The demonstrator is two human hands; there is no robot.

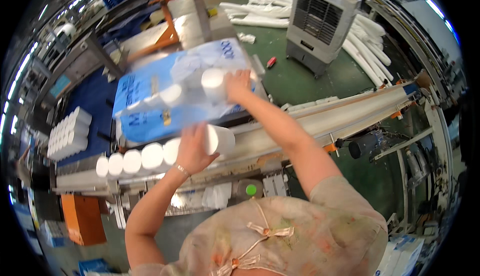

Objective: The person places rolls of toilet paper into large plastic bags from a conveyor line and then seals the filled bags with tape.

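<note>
At the near edge of a blue-white plastic bag [145, 123], our left hand [194, 149] grasps a white cylinder [222, 139]; our right hand [237, 86] touches another [213, 83], grip unclear.

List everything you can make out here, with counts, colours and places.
Conveyor: one, pale, across the middle
Row of rolls: at least six, white, on the conveyor's left part
Plastic packaging: count unclear, blue and white, beyond the conveyor
Rolls over packaging: at least two, white, blurred
Stacked rolls: many, white, far left
Air cooler: one, grey, upper right
Long rolls: several, white, around the cooler
Orange box: one, orange, lower left
Left hand: one, bare, at the row's right end
Right hand: one, bare, at a packaging roll
</note>
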